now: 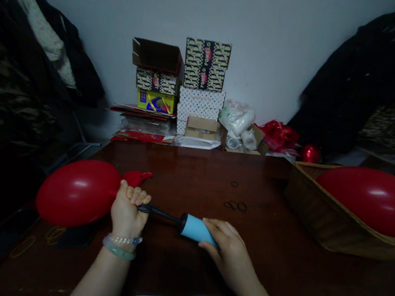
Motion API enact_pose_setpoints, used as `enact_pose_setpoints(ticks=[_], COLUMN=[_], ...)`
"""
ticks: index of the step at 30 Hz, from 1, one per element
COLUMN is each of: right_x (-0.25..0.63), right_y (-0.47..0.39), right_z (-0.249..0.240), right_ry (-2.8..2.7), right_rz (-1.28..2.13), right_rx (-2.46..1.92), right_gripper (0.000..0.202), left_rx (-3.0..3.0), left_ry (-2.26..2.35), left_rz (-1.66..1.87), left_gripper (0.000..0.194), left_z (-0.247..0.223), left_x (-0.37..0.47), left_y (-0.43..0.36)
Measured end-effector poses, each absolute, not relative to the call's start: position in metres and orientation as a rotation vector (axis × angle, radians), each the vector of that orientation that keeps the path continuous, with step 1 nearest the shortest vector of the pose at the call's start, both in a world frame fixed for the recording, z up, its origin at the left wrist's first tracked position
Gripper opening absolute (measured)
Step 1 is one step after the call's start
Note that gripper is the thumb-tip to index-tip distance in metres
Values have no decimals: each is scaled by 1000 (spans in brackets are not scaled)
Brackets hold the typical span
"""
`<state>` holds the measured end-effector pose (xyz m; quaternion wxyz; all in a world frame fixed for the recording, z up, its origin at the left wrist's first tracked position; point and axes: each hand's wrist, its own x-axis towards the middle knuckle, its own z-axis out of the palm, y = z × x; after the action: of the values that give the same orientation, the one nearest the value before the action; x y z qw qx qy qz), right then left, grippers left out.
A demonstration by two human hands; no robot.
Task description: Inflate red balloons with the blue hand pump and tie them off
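Nearest the camera are two bare forearms reaching over a dark, glossy wooden table (181, 272); the left wrist wears a beaded bracelet (125, 240) and a pale green bangle (118, 250). The left hand (130, 209) is a closed fist around the black stem end of a hand pump (199, 229), with an inflated red balloon (77, 193) just beside the fist, its neck running into it. The right hand (229, 251) wraps its thumb and fingers around the far end of the pump's light-blue barrel, so the pump lies aslant between both hands, above the table. Just behind the left fist lies a limp red balloon (137, 177).

Tan rubber bands (55, 234) lie at the near left, black bands (235, 205) near the middle. At right, a woven basket (318, 222) holds a large red balloon (373, 193). The room is dim, with a plain pale wall (270, 41) and dark garments (359, 77) hanging on either side.

Against the wall, patterned cartons (206, 65) read "POMELO" in vertical lettering. Nearby stand dotted white boxes (201, 100), a yellow box (156, 101) whose print is too small to read, clear plastic bags (238, 118) and red ribbon (280, 134).
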<state>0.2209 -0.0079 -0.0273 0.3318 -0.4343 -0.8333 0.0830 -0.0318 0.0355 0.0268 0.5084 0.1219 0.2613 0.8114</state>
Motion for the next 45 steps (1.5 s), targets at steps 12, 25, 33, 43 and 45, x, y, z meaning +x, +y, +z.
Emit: enact_pose_setpoints(ticks=[12,25,33,43,45], right_x=[205,203,216,211,209], right_y=[-23,-21,-13,-18,-20], right_z=[-23,-24,-26,-20,-19], right_ry=[-2178,-2181,-2183,-2171,-2172], right_rz=[221,306,221,87,93], right_rx=[-1140,-1126,-1119,-1090,-1103], right_gripper=[45,47,46,42,42], left_rx=[317,372,245,226,223], left_ry=[595,606,578,510,503], left_rz=[1855,1882,1965,1886,1870], left_gripper=[46,48,46,43,44], left_z=[22,28,25,18,18], left_x=[-2,-11,-44,-31,-25], left_y=[26,26,35,32,31])
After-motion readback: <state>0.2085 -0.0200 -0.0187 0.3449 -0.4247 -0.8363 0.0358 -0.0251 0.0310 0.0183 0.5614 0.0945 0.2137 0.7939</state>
